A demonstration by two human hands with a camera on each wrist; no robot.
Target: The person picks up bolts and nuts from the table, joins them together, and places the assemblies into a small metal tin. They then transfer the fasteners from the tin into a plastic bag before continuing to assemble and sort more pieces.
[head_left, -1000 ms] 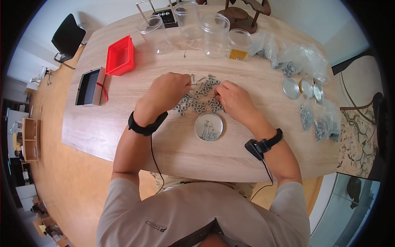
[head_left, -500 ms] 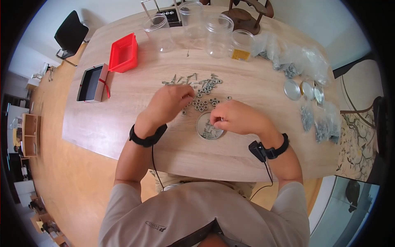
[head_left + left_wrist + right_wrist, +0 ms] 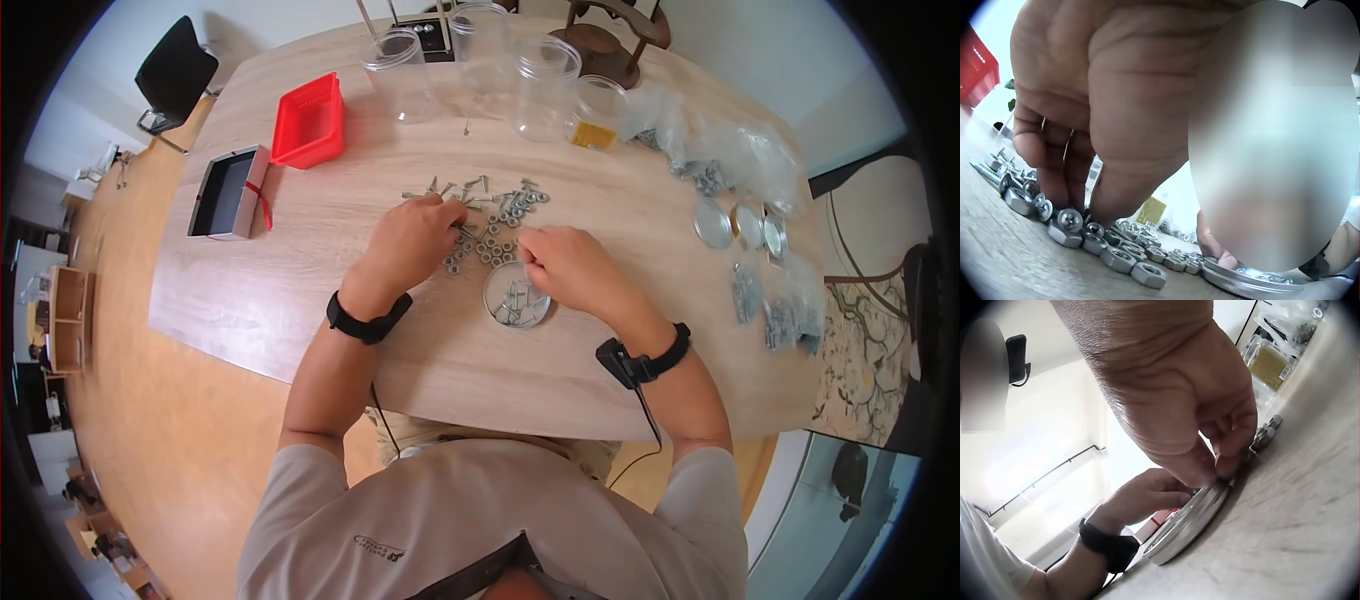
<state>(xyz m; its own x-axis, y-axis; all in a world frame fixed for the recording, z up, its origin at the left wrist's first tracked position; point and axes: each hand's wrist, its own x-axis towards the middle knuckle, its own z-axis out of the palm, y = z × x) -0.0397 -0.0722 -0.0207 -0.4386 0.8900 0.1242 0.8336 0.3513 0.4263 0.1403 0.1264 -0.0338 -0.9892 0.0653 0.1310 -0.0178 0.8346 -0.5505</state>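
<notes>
Loose screws [image 3: 470,192] and hex nuts [image 3: 495,250] lie in a pile mid-table in the head view. My left hand [image 3: 415,235] reaches down at the pile's left side. In the left wrist view, its fingers [image 3: 1054,181] and thumb point down among screw heads and nuts. My right hand [image 3: 572,265] is bent at the pile's near right, beside a round metal lid [image 3: 487,302] holding several screws [image 3: 518,300]. The right wrist view has its fingertips low beside the lid's rim [image 3: 1188,534], partly hidden. I cannot tell what either hand pinches.
Clear plastic jars [image 3: 545,95] stand at the back. A red basket [image 3: 310,150] and an open box [image 3: 228,195] are at the left. Plastic bags of hardware [image 3: 765,165] and metal lids [image 3: 713,224] lie at the right. One small screw [image 3: 466,128] lies near the jars.
My right hand went from the pile to over the lid, then back up to the pile's near right edge. The left hand stayed around the pile, shifting slightly.
</notes>
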